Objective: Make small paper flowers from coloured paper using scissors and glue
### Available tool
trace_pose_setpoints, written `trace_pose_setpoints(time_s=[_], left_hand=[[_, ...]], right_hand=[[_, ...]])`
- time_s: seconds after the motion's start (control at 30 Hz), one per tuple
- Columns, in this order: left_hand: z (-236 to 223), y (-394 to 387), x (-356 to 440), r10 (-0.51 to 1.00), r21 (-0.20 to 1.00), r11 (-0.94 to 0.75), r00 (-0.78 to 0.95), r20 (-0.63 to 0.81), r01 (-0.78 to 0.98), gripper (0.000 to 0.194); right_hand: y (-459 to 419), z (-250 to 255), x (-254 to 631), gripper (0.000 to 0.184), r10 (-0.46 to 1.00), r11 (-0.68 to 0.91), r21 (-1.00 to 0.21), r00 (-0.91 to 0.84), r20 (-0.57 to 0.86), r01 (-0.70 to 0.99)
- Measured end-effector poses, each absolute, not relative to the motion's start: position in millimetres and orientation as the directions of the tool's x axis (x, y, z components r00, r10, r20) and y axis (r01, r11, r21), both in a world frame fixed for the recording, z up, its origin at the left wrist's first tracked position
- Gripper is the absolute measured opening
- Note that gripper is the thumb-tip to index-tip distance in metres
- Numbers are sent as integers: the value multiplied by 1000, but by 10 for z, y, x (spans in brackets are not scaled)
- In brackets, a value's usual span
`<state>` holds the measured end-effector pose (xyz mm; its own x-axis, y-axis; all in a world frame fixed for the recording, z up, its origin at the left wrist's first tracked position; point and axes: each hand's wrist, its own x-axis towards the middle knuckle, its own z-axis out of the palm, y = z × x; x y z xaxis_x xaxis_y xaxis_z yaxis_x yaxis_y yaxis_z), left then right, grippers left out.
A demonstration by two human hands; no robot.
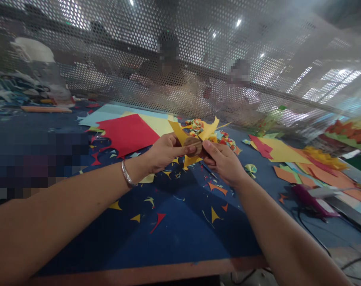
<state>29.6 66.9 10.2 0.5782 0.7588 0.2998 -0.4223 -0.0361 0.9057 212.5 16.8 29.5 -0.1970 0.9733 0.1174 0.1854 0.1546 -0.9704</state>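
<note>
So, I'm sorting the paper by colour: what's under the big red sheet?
A light blue sheet and a pale yellow one show past edges of the red sheet, seemingly running beneath it; whatever its middle covers is hidden.

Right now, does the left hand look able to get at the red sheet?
Probably yes: the red sheet lies right beside the left hand, with nothing evident standing between them. The hand is busy gripping the yellow paper, though, so it would likely have to let go first.
</note>
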Motion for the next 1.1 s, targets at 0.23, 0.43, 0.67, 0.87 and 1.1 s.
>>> trace_pose_setpoints(time_s=[0.23,0.43,0.67,0.87,1.1], left_hand=[[64,672,303,770,896,28,582,263,-443,27],[76,659,305,772,901,18,578,263,-434,25],[89,642,314,771,893,25,578,269,-449,25],[83,648,313,762,892,48,594,258,-450,24],[89,675,285,764,896,32,589,263,-442,21]], right_hand=[[156,321,2115,50,976,155,-968,-182,118,200],[157,321,2119,50,983,114,-979,-162,87,166],[148,336,2091,51,987,98,-985,-139,78,139],[160,333,2112,51,989,105,-980,-122,85,168],[162,337,2157,52,983,139,-964,-146,108,226]])
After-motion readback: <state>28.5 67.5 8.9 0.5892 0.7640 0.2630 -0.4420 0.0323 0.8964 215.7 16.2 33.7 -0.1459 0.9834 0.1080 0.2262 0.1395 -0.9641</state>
